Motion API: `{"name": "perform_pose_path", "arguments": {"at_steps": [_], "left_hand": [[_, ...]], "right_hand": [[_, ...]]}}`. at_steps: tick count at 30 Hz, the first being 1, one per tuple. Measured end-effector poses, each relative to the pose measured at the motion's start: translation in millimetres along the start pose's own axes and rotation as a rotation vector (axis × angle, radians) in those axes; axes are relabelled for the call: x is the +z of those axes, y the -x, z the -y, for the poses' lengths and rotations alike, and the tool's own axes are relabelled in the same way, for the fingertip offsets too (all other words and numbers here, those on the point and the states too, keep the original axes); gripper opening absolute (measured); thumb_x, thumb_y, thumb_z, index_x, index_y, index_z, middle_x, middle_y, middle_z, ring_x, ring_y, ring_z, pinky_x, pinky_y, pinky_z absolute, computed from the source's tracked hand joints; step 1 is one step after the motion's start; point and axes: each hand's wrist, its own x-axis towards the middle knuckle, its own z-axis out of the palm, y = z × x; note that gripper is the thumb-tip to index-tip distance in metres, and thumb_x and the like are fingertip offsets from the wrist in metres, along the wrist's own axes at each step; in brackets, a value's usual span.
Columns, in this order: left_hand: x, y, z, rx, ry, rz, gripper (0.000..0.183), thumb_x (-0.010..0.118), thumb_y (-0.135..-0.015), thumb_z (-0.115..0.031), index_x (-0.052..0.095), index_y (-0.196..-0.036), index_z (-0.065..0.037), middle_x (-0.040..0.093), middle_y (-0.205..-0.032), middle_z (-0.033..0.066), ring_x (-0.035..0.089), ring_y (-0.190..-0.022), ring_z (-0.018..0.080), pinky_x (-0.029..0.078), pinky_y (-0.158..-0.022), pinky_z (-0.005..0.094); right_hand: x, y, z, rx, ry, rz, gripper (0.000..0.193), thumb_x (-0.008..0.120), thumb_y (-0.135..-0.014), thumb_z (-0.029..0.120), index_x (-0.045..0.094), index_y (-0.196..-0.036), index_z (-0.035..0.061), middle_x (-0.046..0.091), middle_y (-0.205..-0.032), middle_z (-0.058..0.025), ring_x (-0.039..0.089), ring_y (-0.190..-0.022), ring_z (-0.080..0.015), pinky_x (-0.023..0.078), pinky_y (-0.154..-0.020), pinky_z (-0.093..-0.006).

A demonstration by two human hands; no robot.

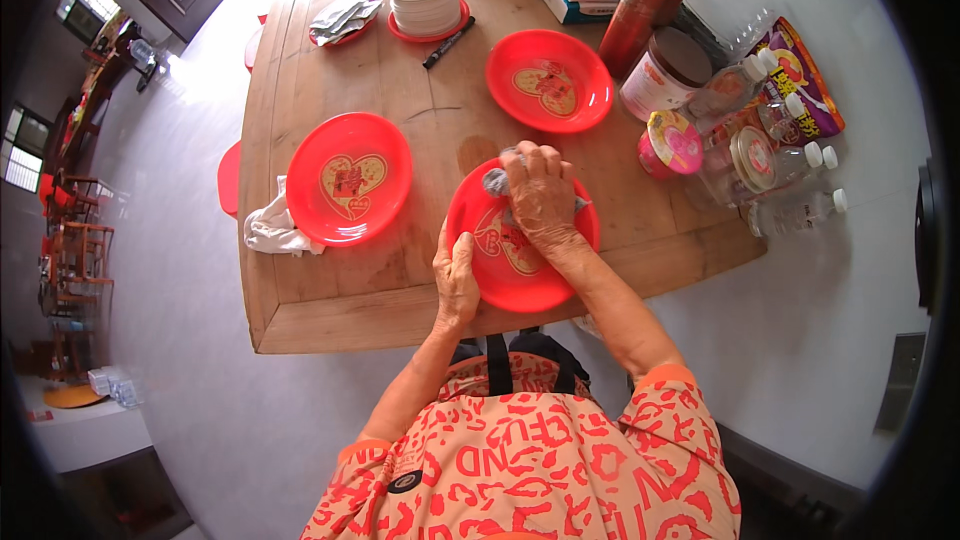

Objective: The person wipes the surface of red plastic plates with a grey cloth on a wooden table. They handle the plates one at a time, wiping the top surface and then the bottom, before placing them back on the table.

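Note:
A red plate with a gold heart print lies at the table's near edge. My left hand grips its left rim, with the thumb over the top and the fingers partly hidden at the side. On the plate's upper right part, my right hand presses down a crumpled grey cloth, its fingers curled over it. Most of the cloth is covered by that hand. To the left rests a second red plate, and beyond my right hand a third red plate; both have similar gold prints.
A white cloth lies beside the left plate. Stacked white bowls, a black marker and packets are farther back. A red-brown thermos, a lidded tub and several clear bottles crowd the wooden table's right side.

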Motion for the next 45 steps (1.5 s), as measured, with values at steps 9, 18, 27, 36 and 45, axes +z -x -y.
{"name": "perform_pose_path", "arguments": {"at_steps": [9,18,27,36,45], "left_hand": [[0.8,1.9,1.5,0.017,0.004,-0.009,0.043,0.044,-0.101,-0.020,0.042,-0.137,0.003,0.056,-0.126,0.0123,0.053,-0.113,0.0173,0.043,-0.098,0.0304],[-2.6,-1.1,4.4,-0.064,0.098,0.027,0.043,0.045,-0.100,-0.018,0.042,-0.138,0.003,0.056,-0.128,0.0113,0.052,-0.115,0.0161,0.042,-0.099,0.0296],[-3.5,-1.7,5.8,-0.020,0.010,-0.008,0.042,0.045,-0.099,-0.018,0.043,-0.136,0.001,0.054,-0.129,0.0106,0.052,-0.115,0.0166,0.042,-0.100,0.0315],[2.5,1.7,10.2,0.003,0.036,-0.051,0.042,0.042,-0.101,-0.018,0.042,-0.137,0.003,0.056,-0.125,0.0129,0.054,-0.112,0.0191,0.044,-0.097,0.0319],[1.7,3.6,8.7,0.015,0.026,-0.032,0.042,0.043,-0.101,-0.018,0.041,-0.138,0.003,0.057,-0.124,0.0125,0.054,-0.110,0.0174,0.044,-0.095,0.0306]], "right_hand": [[-41.2,42.7,-25.4,0.132,0.093,0.114,0.026,0.060,-0.079,0.012,0.058,-0.104,0.0087,0.050,-0.117,-0.0100,0.051,-0.104,-0.0283,0.046,-0.081,-0.0429],[2.2,18.2,0.7,0.113,-0.012,0.129,0.037,0.060,-0.075,0.003,0.054,-0.112,0.0025,0.045,-0.119,-0.0177,0.049,-0.106,-0.0341,0.046,-0.088,-0.0430],[-3.3,-1.5,12.6,-0.125,-0.046,0.156,0.037,0.060,-0.077,0.020,0.055,-0.112,0.0089,0.049,-0.121,-0.0103,0.048,-0.109,-0.0265,0.040,-0.085,-0.0401],[-36.0,41.3,-25.1,0.040,0.199,0.242,0.034,0.067,-0.076,0.023,0.058,-0.105,0.0077,0.048,-0.117,-0.0096,0.047,-0.107,-0.0255,0.042,-0.082,-0.0418],[-85.8,74.7,-18.2,0.174,-0.086,0.399,0.050,0.070,-0.068,0.011,0.053,-0.114,0.0022,0.042,-0.122,-0.0161,0.043,-0.113,-0.0334,0.039,-0.093,-0.0459]]}}
